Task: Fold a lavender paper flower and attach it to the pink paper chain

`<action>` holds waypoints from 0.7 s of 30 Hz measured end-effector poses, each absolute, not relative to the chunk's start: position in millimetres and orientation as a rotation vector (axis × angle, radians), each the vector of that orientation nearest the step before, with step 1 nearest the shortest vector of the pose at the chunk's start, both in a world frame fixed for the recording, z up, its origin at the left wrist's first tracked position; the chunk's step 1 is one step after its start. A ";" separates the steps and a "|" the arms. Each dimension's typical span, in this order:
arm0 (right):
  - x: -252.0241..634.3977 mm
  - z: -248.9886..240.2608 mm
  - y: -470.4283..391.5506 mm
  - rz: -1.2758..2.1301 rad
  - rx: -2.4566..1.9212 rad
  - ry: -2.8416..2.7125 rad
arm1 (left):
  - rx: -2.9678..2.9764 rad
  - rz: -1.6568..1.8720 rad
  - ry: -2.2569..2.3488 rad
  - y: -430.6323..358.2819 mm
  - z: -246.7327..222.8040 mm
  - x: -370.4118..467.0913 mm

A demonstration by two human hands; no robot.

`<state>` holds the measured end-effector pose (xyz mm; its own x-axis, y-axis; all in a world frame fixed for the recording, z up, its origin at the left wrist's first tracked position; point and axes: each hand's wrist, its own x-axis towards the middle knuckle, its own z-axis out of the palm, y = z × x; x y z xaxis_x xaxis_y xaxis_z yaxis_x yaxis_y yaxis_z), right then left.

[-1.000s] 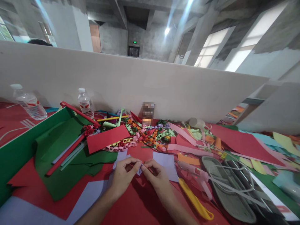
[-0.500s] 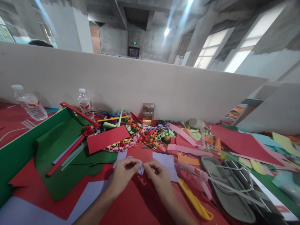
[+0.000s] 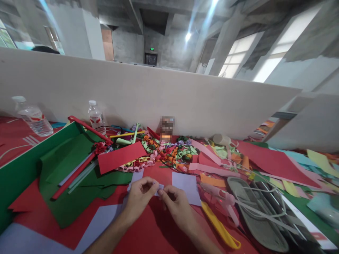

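Observation:
Between my two hands, over the red tabletop (image 3: 148, 229), is a small folded piece of lavender paper (image 3: 160, 187). My left hand (image 3: 141, 197) pinches its left side between thumb and fingertips. From the other side, my right hand (image 3: 174, 201) grips it with thumb and index finger, the remaining fingers curled. Much of the paper is hidden behind the fingers. Flat lavender sheets lie near both hands, one of them a lavender sheet (image 3: 186, 187) beyond my right hand.
A pink glue gun (image 3: 218, 195), a yellow utility knife (image 3: 219, 225) and a grey tray (image 3: 254, 215) lie to the right. Paper chains (image 3: 169, 153) are heaped ahead, before a white partition (image 3: 148, 95). Green paper (image 3: 69, 180) and two water bottles, one a nearer bottle (image 3: 95, 118), stand left.
The lavender paper has turned between my fingers, from a narrow pointed shape hanging down to a small flat piece held across. My hands have barely shifted.

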<state>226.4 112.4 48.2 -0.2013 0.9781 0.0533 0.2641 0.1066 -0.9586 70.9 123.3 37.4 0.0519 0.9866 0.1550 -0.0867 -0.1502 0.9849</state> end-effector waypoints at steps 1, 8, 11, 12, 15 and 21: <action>227.3 48.4 112.5 1.123 -1.257 -1.620 | 1.292 1.298 1.036 123.6 37.0 70.4; 225.6 45.1 112.1 1.002 -1.250 -1.600 | 1.372 1.282 1.034 123.6 37.2 66.7; 222.5 45.0 110.5 0.992 -1.207 -1.534 | 1.426 1.316 1.062 121.6 40.4 66.6; 222.0 45.5 110.0 0.985 -1.196 -1.524 | 1.448 1.323 1.077 120.8 41.6 66.7; 223.0 47.7 109.1 0.963 -1.174 -1.535 | 1.485 1.332 1.112 118.9 44.6 67.2; 224.3 49.3 109.5 0.959 -1.178 -1.528 | 1.404 1.295 1.101 120.1 43.7 68.0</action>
